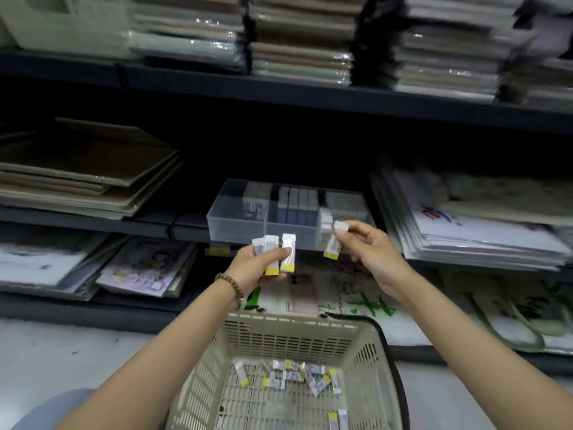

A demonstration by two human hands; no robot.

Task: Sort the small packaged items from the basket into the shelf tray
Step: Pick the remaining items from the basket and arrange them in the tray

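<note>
The left hand (259,268) grips three packs (280,252) upright; the right hand (369,246) pinches one pack (334,242) before the tray (235,225). Over a dozen lie in the basket (369,361).

Clear tray (235,225) sits on shelf (192,226); basket (310,333) on floor (77,352).

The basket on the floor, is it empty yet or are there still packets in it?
Not empty. The basket still has a scatter of small packets on its bottom, and two more lie near its front edge.

We face dark shelves (310,97) stacked with wrapped flat goods (300,41), cardboard sheets (86,169) at left, printed bags (483,225) at right, pale grey floor (62,355) below, dim light.
</note>
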